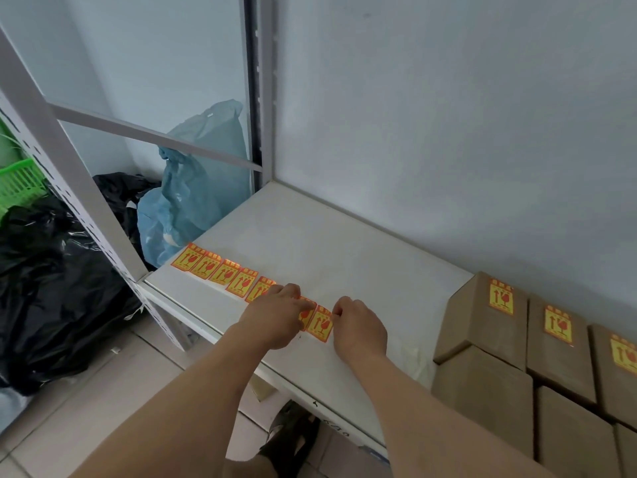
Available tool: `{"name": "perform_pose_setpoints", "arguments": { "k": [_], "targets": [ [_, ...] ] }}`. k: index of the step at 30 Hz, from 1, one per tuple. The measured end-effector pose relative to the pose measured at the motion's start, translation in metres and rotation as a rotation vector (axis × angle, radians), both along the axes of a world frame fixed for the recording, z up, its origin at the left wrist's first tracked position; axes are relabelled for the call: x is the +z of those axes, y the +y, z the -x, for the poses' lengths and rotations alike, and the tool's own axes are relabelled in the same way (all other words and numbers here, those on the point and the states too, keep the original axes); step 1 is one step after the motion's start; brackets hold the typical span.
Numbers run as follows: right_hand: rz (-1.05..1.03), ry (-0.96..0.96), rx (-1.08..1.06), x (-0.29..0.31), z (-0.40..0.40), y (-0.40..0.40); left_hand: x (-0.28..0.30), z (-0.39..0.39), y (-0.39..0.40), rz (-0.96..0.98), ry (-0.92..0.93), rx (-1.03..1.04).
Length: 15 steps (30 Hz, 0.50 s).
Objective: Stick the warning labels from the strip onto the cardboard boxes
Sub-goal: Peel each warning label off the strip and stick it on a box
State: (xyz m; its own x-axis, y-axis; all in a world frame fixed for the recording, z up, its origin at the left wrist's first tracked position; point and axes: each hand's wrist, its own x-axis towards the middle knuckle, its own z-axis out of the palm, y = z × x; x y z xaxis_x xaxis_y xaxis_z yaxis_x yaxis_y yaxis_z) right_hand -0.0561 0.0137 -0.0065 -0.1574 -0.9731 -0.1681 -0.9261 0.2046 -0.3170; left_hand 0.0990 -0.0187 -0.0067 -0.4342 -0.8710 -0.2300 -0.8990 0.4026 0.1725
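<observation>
A strip of yellow and orange warning labels (224,271) lies along the front of the white shelf (337,250). My left hand (275,315) rests flat on the strip near its right end, pressing it down. My right hand (358,326) pinches the top right corner of the last label (320,325) with thumb and forefinger. Brown cardboard boxes (482,326) stand at the right of the shelf. Three in the back row carry a label on top, such as the label (501,297). The front-row boxes (482,398) show bare tops.
A white wall backs the shelf. Left of it stand perforated metal uprights (65,188), black bags (51,277), a blue plastic bag (196,191) and a green basket (17,181). Tiled floor and a dark shoe (293,432) show below the shelf edge.
</observation>
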Motion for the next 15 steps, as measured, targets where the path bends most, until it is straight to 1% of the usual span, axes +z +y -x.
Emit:
{"name": "perform_pose_setpoints", "arguments": {
  "k": [4,7,9,13,15],
  "targets": [
    [0.024,-0.005,0.02,0.002,0.002,0.001,0.003,0.001,0.0,-0.023,0.005,0.01],
    [0.022,-0.044,0.024,0.004,0.003,0.004,0.004,0.001,0.0,-0.037,0.012,0.017],
    [0.013,-0.092,-0.001,0.006,0.006,0.006,0.004,0.001,-0.001,-0.053,0.019,0.014],
    [-0.031,-0.263,-0.105,0.013,0.02,0.01,0.006,0.0,-0.002,-0.089,0.021,0.02],
    [-0.034,-0.275,-0.089,0.019,0.027,0.013,0.01,0.003,-0.001,-0.087,-0.013,0.009]
  ]
}}
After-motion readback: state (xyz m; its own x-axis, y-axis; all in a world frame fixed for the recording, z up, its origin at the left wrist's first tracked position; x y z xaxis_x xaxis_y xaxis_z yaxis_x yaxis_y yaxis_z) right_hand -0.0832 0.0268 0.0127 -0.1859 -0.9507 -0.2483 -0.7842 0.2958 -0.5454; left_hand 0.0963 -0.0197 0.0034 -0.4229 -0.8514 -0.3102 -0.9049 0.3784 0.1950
